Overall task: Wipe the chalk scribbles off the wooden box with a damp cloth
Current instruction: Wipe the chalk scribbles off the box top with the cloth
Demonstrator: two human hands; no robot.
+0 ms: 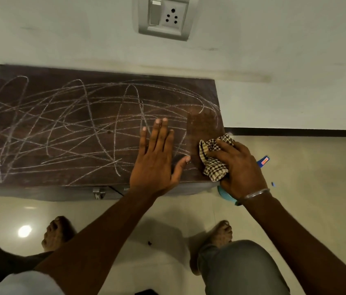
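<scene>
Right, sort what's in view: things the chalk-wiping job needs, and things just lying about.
Part of the job:
wooden box
chalk scribbles
checked cloth, bunched in the right hand
left hand, flat on the lid

Just lying about:
blue packet on the floor
wall socket
teal object, mostly hidden

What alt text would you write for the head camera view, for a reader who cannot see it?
A person's right hand presses a checked cloth on the right end of a dark wooden box, while the left hand lies flat beside it. White chalk scribbles cover most of the top; only a patch near the cloth looks wiped.
</scene>
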